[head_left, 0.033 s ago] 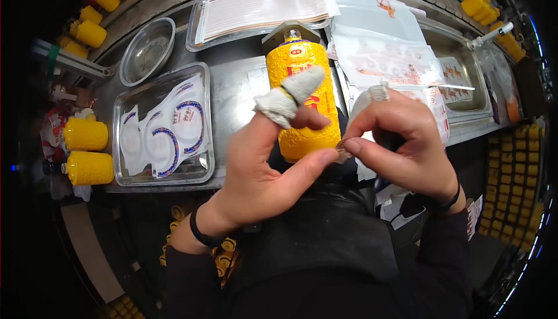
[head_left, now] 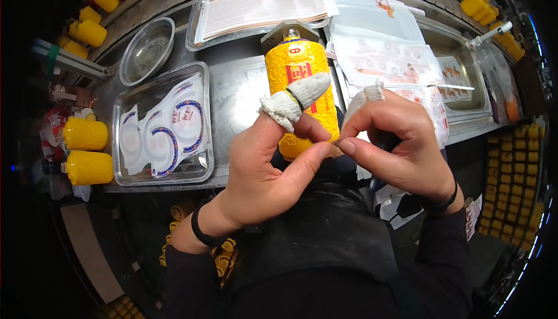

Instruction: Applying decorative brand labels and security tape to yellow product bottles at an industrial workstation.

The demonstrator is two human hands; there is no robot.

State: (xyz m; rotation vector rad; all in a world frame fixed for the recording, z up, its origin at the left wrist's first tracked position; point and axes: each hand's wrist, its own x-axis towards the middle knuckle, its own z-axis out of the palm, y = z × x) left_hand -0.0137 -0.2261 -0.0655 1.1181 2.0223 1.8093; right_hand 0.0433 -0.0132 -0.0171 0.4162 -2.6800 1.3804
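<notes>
My left hand and my right hand meet in front of a yellow bottle. Between their thumbs and fingertips they pinch a small brownish, film-like scrap, too small to make out fully. White cloth covers a finger of my left hand, bound by a dark band; more white cloth shows on a finger of the right. The yellow bottle, embossed and carrying red lettering, lies with its clear neck pointing away, against a grey metal rest. My fingers hide part of its middle and lower end.
At left, a clear tray holds blue-patterned decal sheets near a round bowl. Striped sheets lie in a tray behind; decal sheets and a metal basin are right. Yellow bottles stand left; racked ones right.
My left index finger has closed toward its thumb, and that hand's fingertips have come up to the scrap. The bottle appears slightly turned, its red lettering more exposed.
</notes>
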